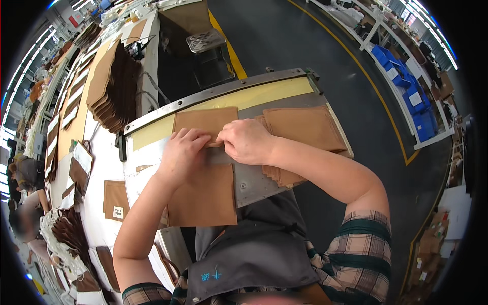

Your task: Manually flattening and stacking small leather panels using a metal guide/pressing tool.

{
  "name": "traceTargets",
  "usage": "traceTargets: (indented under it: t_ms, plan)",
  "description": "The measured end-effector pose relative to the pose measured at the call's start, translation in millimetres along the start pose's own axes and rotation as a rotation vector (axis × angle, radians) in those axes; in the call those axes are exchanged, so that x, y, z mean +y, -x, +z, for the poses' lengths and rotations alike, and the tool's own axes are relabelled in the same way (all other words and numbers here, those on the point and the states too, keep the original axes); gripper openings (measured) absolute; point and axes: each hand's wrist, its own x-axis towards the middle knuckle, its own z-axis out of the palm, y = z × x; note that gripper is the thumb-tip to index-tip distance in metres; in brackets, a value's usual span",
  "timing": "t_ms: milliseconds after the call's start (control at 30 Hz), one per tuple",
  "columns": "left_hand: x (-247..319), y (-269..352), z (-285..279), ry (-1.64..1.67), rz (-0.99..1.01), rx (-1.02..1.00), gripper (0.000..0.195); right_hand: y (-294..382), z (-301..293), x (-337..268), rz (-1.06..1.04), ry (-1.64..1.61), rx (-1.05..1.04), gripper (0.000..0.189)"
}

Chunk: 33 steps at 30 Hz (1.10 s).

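Both my hands work at the near edge of a brown leather-like panel [207, 119], which lies on a grey metal plate [249, 190]. My left hand [183, 150] grips this edge with bent fingers, its thumb and index finger by a narrow turned strip. Beside it, my right hand [244, 141] pinches the same edge between thumb and fingertips. The fingers partly hide the strip. Closer to my body, another brown panel [202, 196] lies flat on the plate, partly under my left hand and wrist. To the right, a fanned stack of brown panels [305, 124] extends beneath my right forearm.
A metal bar [213, 95] with screws borders the plate's far side, along yellow tape [263, 93]. A tall pile of brown pieces [110, 84] stands left on a white table [101, 152]. Beyond the plate is a stool [206, 41]. Blue bins [415, 97] sit on a right-hand rack.
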Motion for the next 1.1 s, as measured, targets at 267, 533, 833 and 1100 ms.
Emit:
traceTargets:
  t_ms: [267, 533, 833, 1100]
  plan:
    - [60, 72, -93, 0.071, -0.033, -0.243, 0.03, 49, -80, -6, 0.316, -0.439, -0.289, 0.019]
    - [72, 55, -28, 0.305, -0.117, -0.057, 0.03, 24, -28, -19, 0.042, -0.101, -0.141, 0.009]
    - [72, 57, 2, 0.213, -0.156, 0.068, 0.039, 1, -5, -19, -0.042, 0.102, -0.243, 0.01]
    - [72, 52, 4, 0.223, -0.121, 0.07, 0.042, -5, -8, -19, -0.037, 0.19, -0.251, 0.011]
